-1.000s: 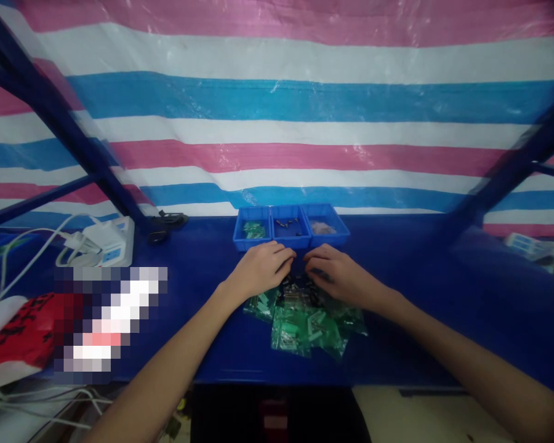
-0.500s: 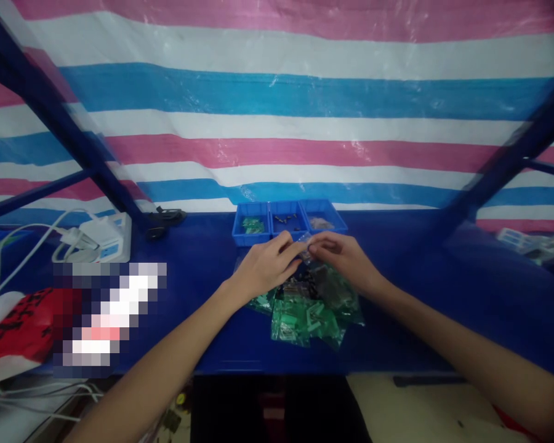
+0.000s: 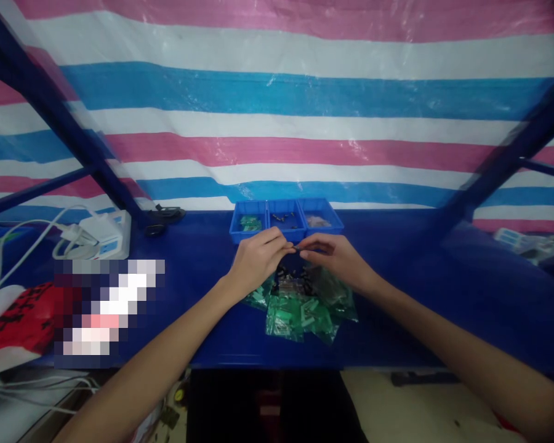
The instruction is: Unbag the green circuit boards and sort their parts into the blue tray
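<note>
My left hand [image 3: 259, 257] and my right hand [image 3: 335, 255] meet over the table, just in front of three blue bins. Both have their fingertips pinched around a small dark item [image 3: 297, 249], too small to name. Below them lie clear bags with green pieces [image 3: 284, 315], a darker bag [image 3: 332, 286] on the right and loose small black parts [image 3: 307, 282]. The left bin [image 3: 234, 229] contains green bags, the middle bin [image 3: 286, 234] a few small dark metallic parts, and the right bin [image 3: 335, 221] pale pinkish items.
On the blue table [image 3: 397, 277], a white power strip [image 3: 117, 237] with cables stands at the left, near a black cable bundle [image 3: 166, 213]. A red and white bag [image 3: 23, 314] lies at the left edge. Blue frame posts rise on both sides.
The clear plastic seen between my fingers earlier no longer shows there; a small dark item does. My left hand has shifted slightly left, its fingers closer together.
</note>
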{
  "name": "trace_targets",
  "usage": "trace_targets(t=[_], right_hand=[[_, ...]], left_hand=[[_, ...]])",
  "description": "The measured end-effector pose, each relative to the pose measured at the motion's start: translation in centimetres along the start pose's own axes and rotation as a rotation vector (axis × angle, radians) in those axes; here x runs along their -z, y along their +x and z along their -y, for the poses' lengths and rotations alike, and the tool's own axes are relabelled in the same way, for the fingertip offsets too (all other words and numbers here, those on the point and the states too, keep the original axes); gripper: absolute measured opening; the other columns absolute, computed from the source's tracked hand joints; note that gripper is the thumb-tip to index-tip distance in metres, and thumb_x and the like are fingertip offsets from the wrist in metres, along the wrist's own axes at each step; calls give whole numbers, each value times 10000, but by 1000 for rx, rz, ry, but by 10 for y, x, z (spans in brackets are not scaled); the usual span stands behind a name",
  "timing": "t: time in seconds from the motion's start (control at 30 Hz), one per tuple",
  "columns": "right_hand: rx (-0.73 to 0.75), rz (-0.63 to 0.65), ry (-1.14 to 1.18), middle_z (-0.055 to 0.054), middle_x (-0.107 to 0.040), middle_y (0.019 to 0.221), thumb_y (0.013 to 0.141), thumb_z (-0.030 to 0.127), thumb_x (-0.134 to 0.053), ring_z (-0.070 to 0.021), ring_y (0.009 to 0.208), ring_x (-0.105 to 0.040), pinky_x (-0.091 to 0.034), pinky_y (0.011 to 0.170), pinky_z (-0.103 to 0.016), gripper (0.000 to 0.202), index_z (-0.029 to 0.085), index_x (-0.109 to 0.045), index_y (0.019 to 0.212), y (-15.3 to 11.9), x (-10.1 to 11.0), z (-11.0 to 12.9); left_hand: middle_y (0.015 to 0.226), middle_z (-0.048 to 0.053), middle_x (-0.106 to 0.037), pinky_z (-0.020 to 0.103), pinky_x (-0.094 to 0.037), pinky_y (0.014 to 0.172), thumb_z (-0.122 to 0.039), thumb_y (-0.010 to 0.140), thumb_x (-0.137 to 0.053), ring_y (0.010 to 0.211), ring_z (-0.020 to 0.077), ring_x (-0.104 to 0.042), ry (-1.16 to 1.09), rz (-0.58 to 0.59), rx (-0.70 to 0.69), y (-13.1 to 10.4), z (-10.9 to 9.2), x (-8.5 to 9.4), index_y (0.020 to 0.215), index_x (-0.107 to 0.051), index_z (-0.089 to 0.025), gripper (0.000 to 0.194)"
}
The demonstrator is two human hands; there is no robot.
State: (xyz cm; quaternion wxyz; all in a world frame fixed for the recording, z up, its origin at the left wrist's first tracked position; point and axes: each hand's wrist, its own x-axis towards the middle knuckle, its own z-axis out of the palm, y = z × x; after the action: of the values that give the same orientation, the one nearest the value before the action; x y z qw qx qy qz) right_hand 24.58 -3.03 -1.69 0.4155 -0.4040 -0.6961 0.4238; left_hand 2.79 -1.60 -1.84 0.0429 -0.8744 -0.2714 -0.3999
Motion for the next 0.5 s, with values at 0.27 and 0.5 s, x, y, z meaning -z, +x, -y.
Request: trace_targets(t=[0.27, 0.5], right_hand=[[1, -54, 16, -46, -717, 785, 879, 436, -656, -177, 727, -669, -525, 602, -291, 254, 189, -714, 876, -5, -3, 4], [-42, -163, 148, -48, -741, 896, 827, 435, -719, -213, 889, -688, -545, 783, -362, 227, 213, -732, 780, -5, -1, 10]], left_hand=[[997, 54, -598, 280, -511, 728, -278, 1000, -543, 846, 150, -605, -72, 7, 93, 2, -5, -3, 1146, -581, -170, 186], [1189, 110, -541, 302, -552, 712, -312, 950, -609, 1009, 214, -605, 89, 130, 22, 1, -6, -4, 1250, -552, -192, 329]])
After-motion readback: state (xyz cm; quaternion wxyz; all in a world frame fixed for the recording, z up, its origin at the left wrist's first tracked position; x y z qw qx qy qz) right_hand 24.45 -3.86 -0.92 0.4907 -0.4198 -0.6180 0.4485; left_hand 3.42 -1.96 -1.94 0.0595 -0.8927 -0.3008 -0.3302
